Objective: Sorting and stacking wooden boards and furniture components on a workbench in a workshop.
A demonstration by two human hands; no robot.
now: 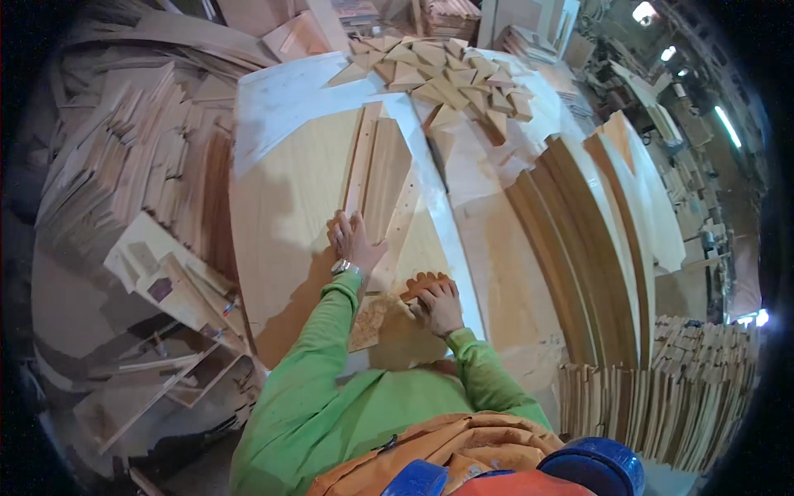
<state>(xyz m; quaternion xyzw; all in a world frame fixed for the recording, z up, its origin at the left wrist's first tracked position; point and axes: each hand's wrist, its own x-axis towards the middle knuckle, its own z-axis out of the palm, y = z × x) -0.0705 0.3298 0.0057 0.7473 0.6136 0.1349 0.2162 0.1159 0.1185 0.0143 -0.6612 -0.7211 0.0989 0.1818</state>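
My left hand (356, 244) lies on a long wooden strip (364, 157), thumb spread out to the right. The strip lies along a pale, angled wooden panel (285, 190), next to a wider wooden board (389, 165). To the right and nearer me, my right hand (440, 307) is closed round a small brown piece with a scalloped edge (424, 283); its kind I cannot make out. A narrow strip with a row of dark dots (404, 207) runs slantwise between the hands. Beside the right hand lies a rough, speckled patch (376, 318).
Several wooden wedges (447, 74) are heaped at the table's far end. Long curved brown boards (579, 240) stand along the right, above stacked strips (662, 397). Wood offcuts (141, 149) pile up at left, with a wooden frame (178, 388) below. The white tabletop (285, 95) shows behind the panel.
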